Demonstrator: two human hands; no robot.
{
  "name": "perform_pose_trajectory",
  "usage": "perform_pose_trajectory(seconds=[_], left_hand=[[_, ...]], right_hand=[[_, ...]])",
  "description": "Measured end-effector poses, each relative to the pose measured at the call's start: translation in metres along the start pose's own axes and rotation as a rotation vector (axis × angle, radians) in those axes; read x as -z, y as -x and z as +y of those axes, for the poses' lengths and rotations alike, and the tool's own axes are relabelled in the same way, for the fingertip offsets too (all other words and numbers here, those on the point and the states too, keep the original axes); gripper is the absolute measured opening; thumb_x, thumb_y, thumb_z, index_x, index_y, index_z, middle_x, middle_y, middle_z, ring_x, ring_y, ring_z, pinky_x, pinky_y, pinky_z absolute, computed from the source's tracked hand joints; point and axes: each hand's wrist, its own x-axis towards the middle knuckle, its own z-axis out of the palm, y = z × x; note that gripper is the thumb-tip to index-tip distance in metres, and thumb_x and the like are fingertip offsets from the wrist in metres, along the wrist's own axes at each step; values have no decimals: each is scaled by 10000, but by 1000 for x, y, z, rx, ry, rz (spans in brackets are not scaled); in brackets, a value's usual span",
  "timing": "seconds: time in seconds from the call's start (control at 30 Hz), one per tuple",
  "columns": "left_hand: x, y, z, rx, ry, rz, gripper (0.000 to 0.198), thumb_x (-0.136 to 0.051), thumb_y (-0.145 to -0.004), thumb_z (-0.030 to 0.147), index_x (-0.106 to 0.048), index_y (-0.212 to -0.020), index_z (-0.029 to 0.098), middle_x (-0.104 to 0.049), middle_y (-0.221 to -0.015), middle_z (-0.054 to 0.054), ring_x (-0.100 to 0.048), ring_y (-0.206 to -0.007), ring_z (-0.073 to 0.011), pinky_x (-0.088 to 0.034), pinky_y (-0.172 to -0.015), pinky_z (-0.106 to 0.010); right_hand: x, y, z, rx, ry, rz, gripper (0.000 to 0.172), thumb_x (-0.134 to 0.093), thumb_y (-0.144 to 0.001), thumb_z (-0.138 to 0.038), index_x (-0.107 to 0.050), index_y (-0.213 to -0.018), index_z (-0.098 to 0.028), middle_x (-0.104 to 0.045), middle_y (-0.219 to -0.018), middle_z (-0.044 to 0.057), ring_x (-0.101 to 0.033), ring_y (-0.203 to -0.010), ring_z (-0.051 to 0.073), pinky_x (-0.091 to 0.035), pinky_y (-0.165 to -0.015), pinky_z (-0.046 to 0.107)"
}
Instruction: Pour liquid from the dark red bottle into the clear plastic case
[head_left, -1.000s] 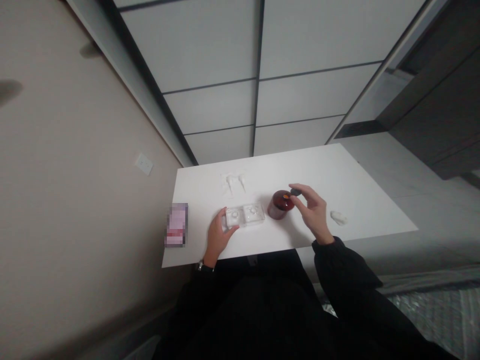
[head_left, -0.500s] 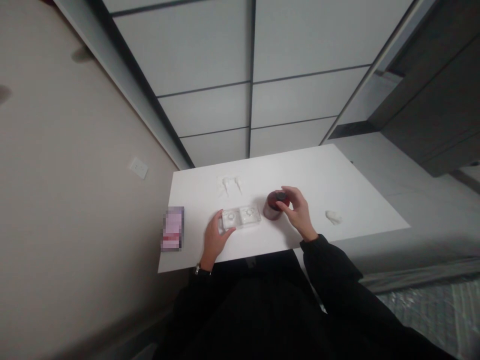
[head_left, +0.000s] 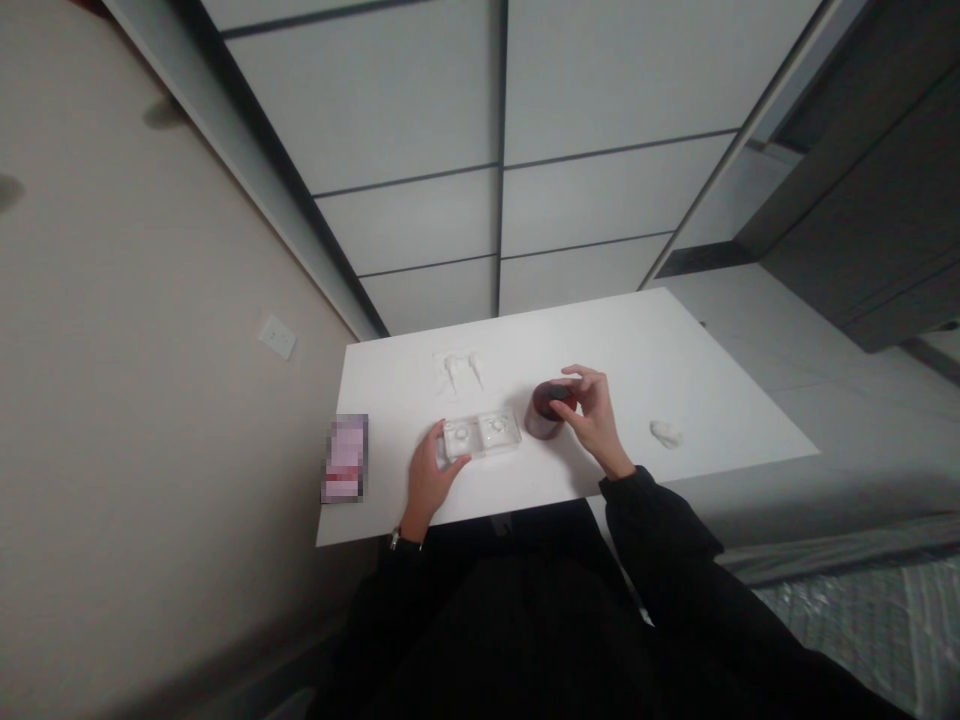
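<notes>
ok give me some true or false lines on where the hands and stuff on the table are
1. The left hand is at the left end of the tray. True.
2. The right hand has its fingers at the top of the jar. True.
3. The jar stands left of the tray. False: it stands just right of it.
4. The wad lies in the right hand. False: it lies alone on the table, right of that hand.
5. The tray has two compartments side by side. True.
</notes>
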Motion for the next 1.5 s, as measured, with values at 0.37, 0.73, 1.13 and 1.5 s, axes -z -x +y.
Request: perform_pose_trajectory(seconds=[0.37,0.73,1.13,1.5], left_hand=[[-2,2,-1,19,29,-14,723,-813,-888,418,-481,-1505,241,-625,-1497,-148,-610,-1391,-339,-451,-1216,-565],[32,-93,26,-28,-102,29,511,-595,-1037,405,-496,-1502,218,-566,-1491,-166,-731,-1083,-233,-572,-1027,-434],[4,-211,51,51,-408,-131,242,-876,-807,265,-788,-1023,201,-777,-938,-112,-733,-1017,-320,-558,-965,-443],[67,-70,89,-283,-9,146,337,-691,-987,417,-688,-1261,221,-745,-1248,-81,-728,-1133,-225,-644,-994,-412]], right_hand=[[-13,-2,3,27,-19,65,283,-683,-966,-529,-650,-1045,-259,-674,-1184,92,-662,-1152,278,-505,-1083,525],[37,70,-9,-165,201,368,635,-599,-998,-616,-314,-562,-252,-351,-561,-38,-404,-569,153,-368,-566,320],[51,98,11,-306,376,303,647,-501,-976,-722,-314,-565,-259,-267,-528,-68,-295,-509,114,-257,-515,304],[46,101,10,-301,441,343,617,-478,-1000,-669,-297,-574,-260,-240,-539,-69,-274,-516,114,-229,-546,321]])
